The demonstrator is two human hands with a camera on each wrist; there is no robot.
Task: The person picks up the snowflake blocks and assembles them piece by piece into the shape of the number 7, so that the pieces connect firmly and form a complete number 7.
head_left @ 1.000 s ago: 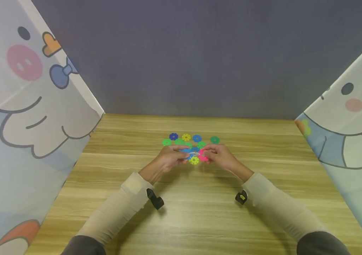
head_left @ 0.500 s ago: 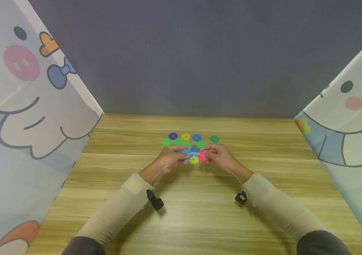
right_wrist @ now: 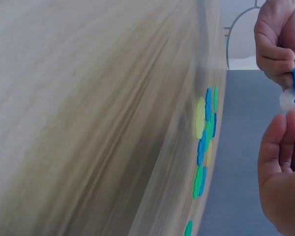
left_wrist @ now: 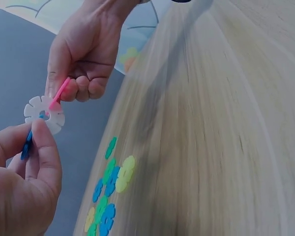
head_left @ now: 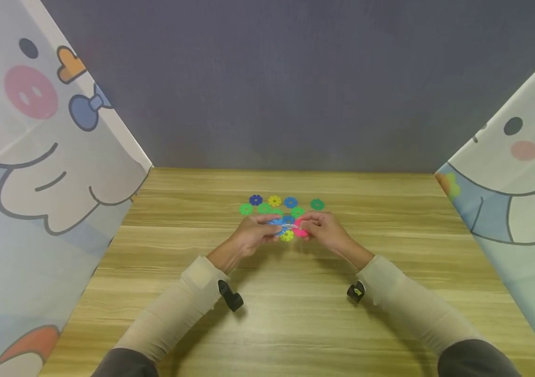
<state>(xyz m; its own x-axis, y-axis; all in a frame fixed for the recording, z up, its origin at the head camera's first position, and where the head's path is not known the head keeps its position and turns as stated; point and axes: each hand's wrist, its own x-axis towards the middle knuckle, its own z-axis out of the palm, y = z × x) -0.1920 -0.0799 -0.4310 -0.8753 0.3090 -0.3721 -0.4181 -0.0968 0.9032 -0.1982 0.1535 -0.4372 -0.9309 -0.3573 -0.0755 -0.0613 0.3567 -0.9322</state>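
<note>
Both hands meet over the middle of the table, raised above it in the wrist views. My left hand [head_left: 252, 231] pinches a blue slotted plastic disc [left_wrist: 26, 146] between thumb and fingers. A pink slotted disc [left_wrist: 61, 93] is pinched in my right hand [head_left: 327, 231]. Between them stands a white snowflake-shaped disc [left_wrist: 33, 109], with the blue and pink discs meeting it edgewise from opposite sides. How deep their slots interlock cannot be made out. In the right wrist view, fingers partly cover the white and pink pieces.
Several loose discs lie flat beyond the hands, among them a dark blue disc [head_left: 255, 200], a yellow disc [head_left: 274, 201] and a green disc [head_left: 316, 204]. A yellow-green disc [head_left: 287, 235] lies beneath the hands. Cartoon-printed panels flank the wooden table [head_left: 296, 324]; a grey panel [head_left: 286, 84] stands behind.
Both hands stay in nearly the same place, still holding the discs. The white disc between them has tilted slightly and shifted a little toward the pink disc.
</note>
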